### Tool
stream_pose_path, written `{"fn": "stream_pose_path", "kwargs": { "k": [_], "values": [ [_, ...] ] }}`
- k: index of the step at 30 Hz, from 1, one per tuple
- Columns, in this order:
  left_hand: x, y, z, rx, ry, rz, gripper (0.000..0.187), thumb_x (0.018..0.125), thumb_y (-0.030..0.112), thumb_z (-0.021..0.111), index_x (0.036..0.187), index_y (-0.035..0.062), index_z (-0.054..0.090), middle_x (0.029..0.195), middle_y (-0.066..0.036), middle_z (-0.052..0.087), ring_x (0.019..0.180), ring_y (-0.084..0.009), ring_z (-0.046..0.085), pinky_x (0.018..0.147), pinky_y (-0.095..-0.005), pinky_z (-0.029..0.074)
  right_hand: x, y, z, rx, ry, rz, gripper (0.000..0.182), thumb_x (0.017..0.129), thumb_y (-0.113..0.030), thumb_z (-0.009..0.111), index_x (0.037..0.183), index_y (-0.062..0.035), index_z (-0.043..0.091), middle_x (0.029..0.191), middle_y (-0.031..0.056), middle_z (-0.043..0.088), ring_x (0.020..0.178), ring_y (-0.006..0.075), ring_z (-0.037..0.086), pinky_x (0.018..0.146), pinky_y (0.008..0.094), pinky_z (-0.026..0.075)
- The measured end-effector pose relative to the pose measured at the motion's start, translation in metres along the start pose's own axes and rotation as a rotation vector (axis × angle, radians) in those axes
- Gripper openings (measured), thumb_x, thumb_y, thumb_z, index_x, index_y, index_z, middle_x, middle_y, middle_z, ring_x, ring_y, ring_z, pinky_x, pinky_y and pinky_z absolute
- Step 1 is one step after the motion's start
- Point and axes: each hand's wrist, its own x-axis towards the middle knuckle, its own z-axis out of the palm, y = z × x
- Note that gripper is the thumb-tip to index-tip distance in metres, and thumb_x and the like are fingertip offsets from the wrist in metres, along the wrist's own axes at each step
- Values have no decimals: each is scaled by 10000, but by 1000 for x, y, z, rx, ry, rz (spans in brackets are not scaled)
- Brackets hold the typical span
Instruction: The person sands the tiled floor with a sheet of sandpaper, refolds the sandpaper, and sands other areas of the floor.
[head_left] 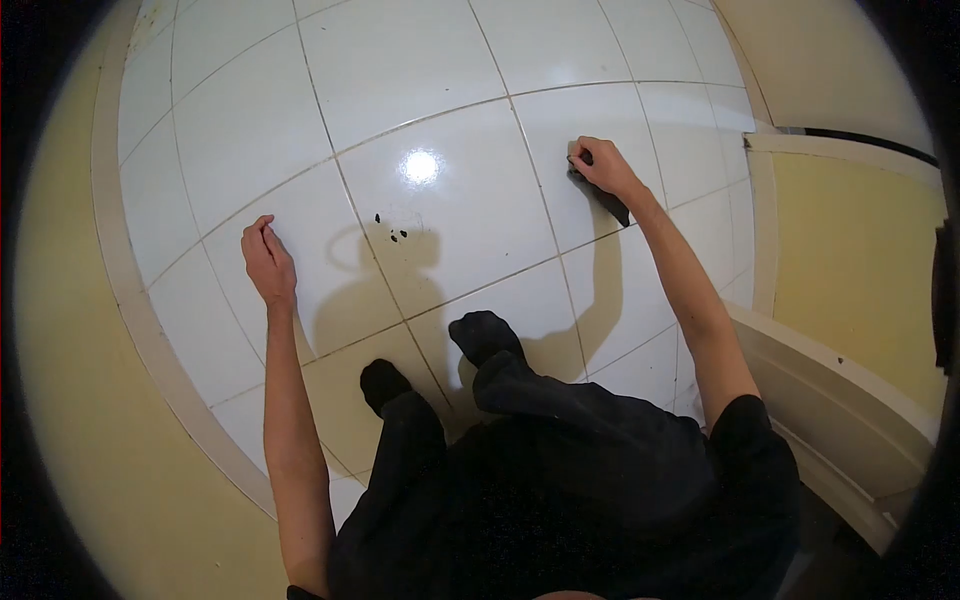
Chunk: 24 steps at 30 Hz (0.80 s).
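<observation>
**tilewatcher:** White glossy floor tiles [450, 215] fill most of the view, with a pale skirting board [150, 330] curving round from 7 to 11 o'clock and yellow wall [70, 400] beyond it. At about 1 o'clock the person's right hand [603, 166] has its fingers curled tight round a dark, flat thing [612, 204] that sticks out below the wrist (a brush or small dustpan maybe, can't tell). It's down near the floor. Left hand [268, 262] is at 9 o'clock, fingers loosely curled, thumb and forefinger close together, and I can't tell if it's holding anything.

**mopguy77:** What are the dark specks [390, 228] just above centre?

**tilewatcher:** Crumbs or dirt, a small scatter just under the lamp glare [420, 166]. They sit between the two hands, well apart from both.

**mopguy77:** Anything that could go sideways?

**tilewatcher:** My guess: socked feet [480, 335] on shiny tile while leaning forward means a slip if the weight shifts. Also a fast sweep could flick the specks wider, or push them into the grout lines [545, 215].

**mopguy77:** Any brand or label?

**tilewatcher:** Nope, no readable writing anywhere.
</observation>
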Motion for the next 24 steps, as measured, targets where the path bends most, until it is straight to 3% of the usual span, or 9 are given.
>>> {"fn": "stream_pose_path", "kwargs": {
  "k": [5, 8, 12, 15, 18, 19, 22, 23, 24],
  "values": [
    [0, -1, 1, 20, 11, 55, 216, 1085, 98, 468, 1185, 57, 656, 1100, -83, 660, 1003, -273, 602, 871, -400, 502, 20, 17, -15, -127, 153, 223, 136, 902, -144, 714, 917, -12, 688, 843, 176, 733, 792, 364, 716, 733, 430, 562],
    [-1, 4, 0, 3, -2, -4, 219, 1088, 103, 464, 1184, 59, 656, 1101, -84, 659, 1003, -274, 601, 870, -402, 502, 7, -9, 3, -82, 97, 65, 137, 900, -155, 685, 899, -18, 682, 854, 177, 731, 799, 380, 709, 738, 451, 559],
    [-1, 1, 1, 15, -8, 1, 222, 1087, 105, 463, 1185, 61, 657, 1106, -82, 657, 1008, -274, 599, 874, -405, 503, -31, -63, 26, -27, -161, 0, 108, 895, -133, 671, 915, -29, 651, 861, 177, 710, 821, 399, 691, 747, 466, 549],
    [0, 0, 2, 16, -5, 9, 221, 1084, 105, 465, 1189, 62, 655, 1119, -81, 659, 1022, -275, 601, 882, -406, 504, -20, -39, 19, -20, -14, 122, 104, 892, -122, 676, 909, -23, 649, 866, 183, 706, 826, 402, 686, 755, 464, 547],
    [0, 0, 2, 11, -13, 5, 221, 1083, 105, 467, 1195, 61, 652, 1130, -81, 661, 1036, -276, 603, 889, -407, 505, -20, -39, 19, -66, 58, 104, 106, 892, -125, 674, 907, -23, 651, 862, 180, 709, 814, 400, 686, 746, 464, 546],
    [-2, 2, 1, 0, -18, -15, 221, 1082, 105, 467, 1196, 61, 651, 1133, -81, 661, 1039, -277, 604, 890, -407, 505, -22, -47, 22, -71, -64, 134, 111, 886, -124, 676, 908, -17, 657, 865, 180, 714, 809, 406, 687, 731, 467, 546],
    [0, 2, -1, 3, -24, -17, 222, 1082, 104, 466, 1197, 61, 650, 1133, -82, 661, 1040, -279, 603, 890, -410, 506, -27, -53, 22, -8, -107, 34, 112, 884, -127, 674, 901, -18, 652, 861, 181, 710, 819, 411, 686, 723, 475, 542],
    [-1, 1, 0, 8, -26, -9, 222, 1082, 104, 465, 1197, 61, 650, 1131, -82, 661, 1039, -280, 602, 890, -411, 506, -23, -52, 16, -15, -90, 157, 116, 884, -132, 681, 900, -22, 650, 865, 182, 711, 831, 410, 687, 732, 479, 543],
    [-2, 0, 0, 11, -22, -4, 222, 1081, 104, 465, 1196, 61, 651, 1129, -82, 660, 1039, -280, 601, 891, -412, 505, -21, -47, 18, -51, -55, 137, 116, 884, -134, 684, 901, -25, 651, 865, 182, 713, 831, 406, 689, 733, 476, 544]
  ]
}}
